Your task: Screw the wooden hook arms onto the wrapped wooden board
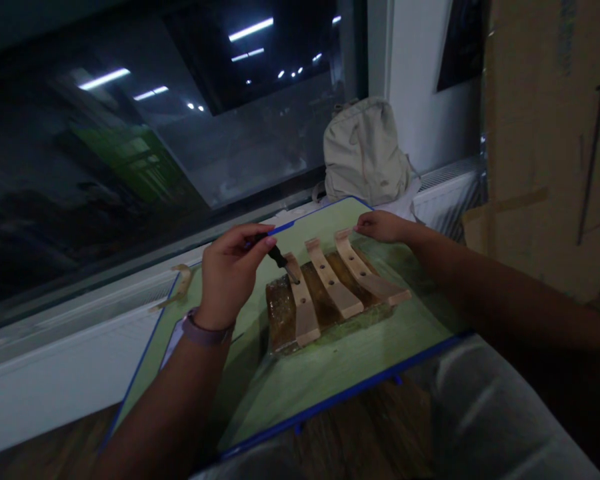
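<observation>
My left hand (pixel 237 260) is closed around the black handle of a screwdriver (pixel 277 255). The tool's tip meets the upper hole of the leftmost wooden hook (pixel 306 313). Beside it, a middle wooden hook (pixel 334 283) and a right wooden hook (pixel 365 275), each with two dark holes, lie across a glossy brown board (pixel 281 310). With its fingertips pinched, my right hand (pixel 380 227) touches the upper end of the right hook. Whether a screw sits under the screwdriver tip is too small to tell.
The board lies on a pale green table (pixel 280 393) with a blue edge. A loose curved wooden piece (pixel 184 283) is at its left edge. Behind stand a beige backpack (pixel 365 153) and a dark window; a large cardboard box (pixel 545 153) is at the right.
</observation>
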`<state>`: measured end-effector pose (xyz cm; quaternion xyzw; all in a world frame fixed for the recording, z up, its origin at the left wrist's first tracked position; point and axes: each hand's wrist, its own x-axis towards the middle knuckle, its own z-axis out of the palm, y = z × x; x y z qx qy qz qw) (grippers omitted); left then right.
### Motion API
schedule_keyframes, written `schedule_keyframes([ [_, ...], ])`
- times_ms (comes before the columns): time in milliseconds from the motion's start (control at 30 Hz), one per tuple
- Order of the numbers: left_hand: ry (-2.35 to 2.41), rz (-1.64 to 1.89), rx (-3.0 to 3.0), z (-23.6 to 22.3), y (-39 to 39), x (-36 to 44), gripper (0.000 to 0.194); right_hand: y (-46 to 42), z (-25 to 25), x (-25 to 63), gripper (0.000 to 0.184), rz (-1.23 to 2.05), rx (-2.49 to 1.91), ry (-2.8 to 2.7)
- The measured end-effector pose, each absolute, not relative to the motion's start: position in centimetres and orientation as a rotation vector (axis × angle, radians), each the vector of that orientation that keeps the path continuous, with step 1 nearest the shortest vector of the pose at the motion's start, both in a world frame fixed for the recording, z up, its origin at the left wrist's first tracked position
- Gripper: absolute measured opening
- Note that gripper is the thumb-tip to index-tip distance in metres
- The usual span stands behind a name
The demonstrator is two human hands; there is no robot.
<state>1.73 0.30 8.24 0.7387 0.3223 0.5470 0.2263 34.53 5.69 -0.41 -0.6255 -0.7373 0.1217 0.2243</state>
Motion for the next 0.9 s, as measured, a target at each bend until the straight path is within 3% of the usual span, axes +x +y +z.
schedule_keyframes([
  [133, 0.840, 1.403, 1.930, 8.40, 0.23, 1.66, 0.028, 5.76, -0.52, 34.66, 0.025, 0.322, -1.719, -2.035],
  [900, 0.866, 1.485, 2.160, 8.39, 0.41, 1.55, 0.020, 6.11, -0.83, 35.02, 0.031, 0.315, -1.767, -2.076],
])
